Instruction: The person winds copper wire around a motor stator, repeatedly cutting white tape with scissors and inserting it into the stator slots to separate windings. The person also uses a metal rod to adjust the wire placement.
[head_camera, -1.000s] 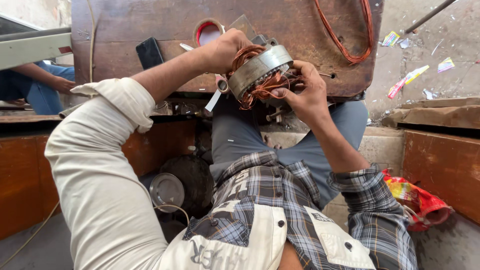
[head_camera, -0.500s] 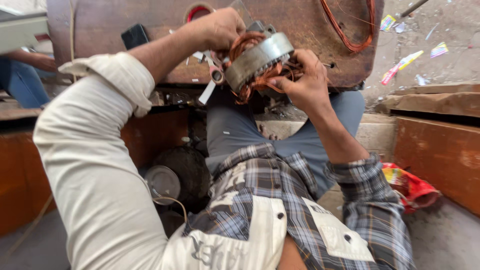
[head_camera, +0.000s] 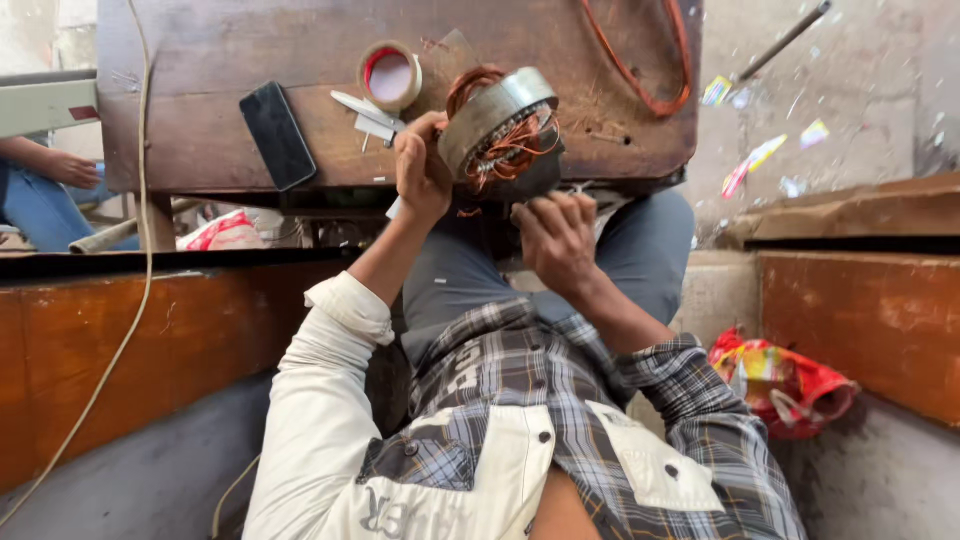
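A round metal motor stator (head_camera: 497, 118) with copper wire windings stands tilted on edge at the near side of a worn wooden table (head_camera: 220, 60). My left hand (head_camera: 420, 170) grips its left rim. My right hand (head_camera: 556, 238) is just below it, fingers curled at the loose copper wires on its underside; what the fingers pinch is hard to make out. A roll of tape (head_camera: 390, 76) and scissors (head_camera: 365, 112) lie just left of the stator.
A black phone (head_camera: 277, 135) lies on the table's left part. An orange cable loop (head_camera: 640, 80) lies at its right. Another person's arm (head_camera: 55, 165) shows at far left. A red and yellow bag (head_camera: 785, 385) sits by a wooden bench at right.
My right hand has dropped from the stator's right side to below it. The view has shifted, so the tape, the scissors and the phone now show fully.
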